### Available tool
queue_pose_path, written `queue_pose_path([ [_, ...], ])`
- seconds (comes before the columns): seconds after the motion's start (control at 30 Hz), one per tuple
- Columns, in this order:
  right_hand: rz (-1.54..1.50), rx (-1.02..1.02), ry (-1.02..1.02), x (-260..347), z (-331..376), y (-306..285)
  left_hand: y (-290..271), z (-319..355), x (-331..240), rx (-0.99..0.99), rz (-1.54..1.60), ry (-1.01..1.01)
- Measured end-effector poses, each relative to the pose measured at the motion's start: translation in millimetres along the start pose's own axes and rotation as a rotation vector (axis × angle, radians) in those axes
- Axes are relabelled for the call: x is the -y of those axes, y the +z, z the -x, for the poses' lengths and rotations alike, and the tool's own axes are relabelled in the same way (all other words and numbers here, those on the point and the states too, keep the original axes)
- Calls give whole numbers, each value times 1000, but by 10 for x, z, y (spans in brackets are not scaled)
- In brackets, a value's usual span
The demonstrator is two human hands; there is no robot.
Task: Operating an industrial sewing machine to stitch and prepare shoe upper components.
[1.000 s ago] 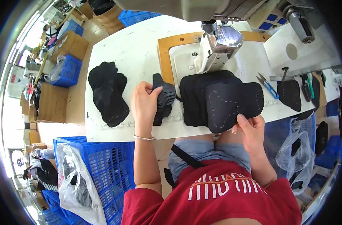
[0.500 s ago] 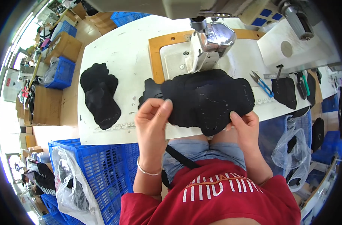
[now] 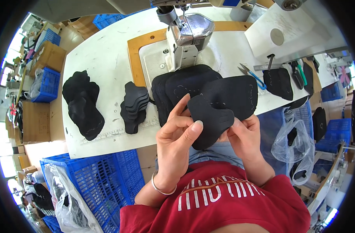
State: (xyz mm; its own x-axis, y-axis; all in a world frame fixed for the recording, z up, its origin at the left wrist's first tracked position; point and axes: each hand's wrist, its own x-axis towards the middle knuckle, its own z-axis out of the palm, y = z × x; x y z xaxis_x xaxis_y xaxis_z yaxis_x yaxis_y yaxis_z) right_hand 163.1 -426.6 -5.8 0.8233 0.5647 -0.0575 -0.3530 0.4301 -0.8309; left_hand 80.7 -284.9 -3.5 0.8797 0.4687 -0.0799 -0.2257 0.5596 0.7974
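Across the white desk [image 3: 107,58], a sewing machine [image 3: 187,33] stands at the far middle on its wooden-framed plate. Just in front of it lies a fanned pile of large black cut pieces [image 3: 208,91], reaching to the near desk edge. To the left sit two more black piles: a bigger heap [image 3: 83,105] and, nearer the machine, a small stack of shaped pieces [image 3: 134,106]. Blue-handled snips [image 3: 252,74] lie right of the machine. A blue crate [image 3: 103,182] stands on the floor at the person's left.

Smallest and nearest is the black shaped piece [image 3: 209,121], held up over the near desk edge between both hands. Its long axis runs roughly from upper left to lower right, tilted. The left hand [image 3: 176,141] pinches its left side, thumb on top and fingers curled beneath. The right hand [image 3: 245,136] pinches the right lower edge from below, fingers mostly hidden behind the piece. Both hands touch it; the left one shows more of its grip.
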Motion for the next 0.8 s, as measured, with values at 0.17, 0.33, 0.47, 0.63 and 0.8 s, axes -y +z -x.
queue_pose_path([
  [0.17, -64, 19, -30, 1, 17, -7, 62, 42, 45, -50, 66, 21],
  [0.33, -14, 35, -69, -4, 33, -27, 76, 80, 86, -101, 44, -58],
  [0.47, -1, -9, -126, 26, 42, -24, 126, 73, 84, -127, 78, -77],
  [0.63, 51, -56, -150, 43, 60, -22, 150, 60, 102, -113, 101, -114],
  [0.8, 32, -40, -137, 61, 61, -29, 121, 58, 118, -114, 84, -107],
])
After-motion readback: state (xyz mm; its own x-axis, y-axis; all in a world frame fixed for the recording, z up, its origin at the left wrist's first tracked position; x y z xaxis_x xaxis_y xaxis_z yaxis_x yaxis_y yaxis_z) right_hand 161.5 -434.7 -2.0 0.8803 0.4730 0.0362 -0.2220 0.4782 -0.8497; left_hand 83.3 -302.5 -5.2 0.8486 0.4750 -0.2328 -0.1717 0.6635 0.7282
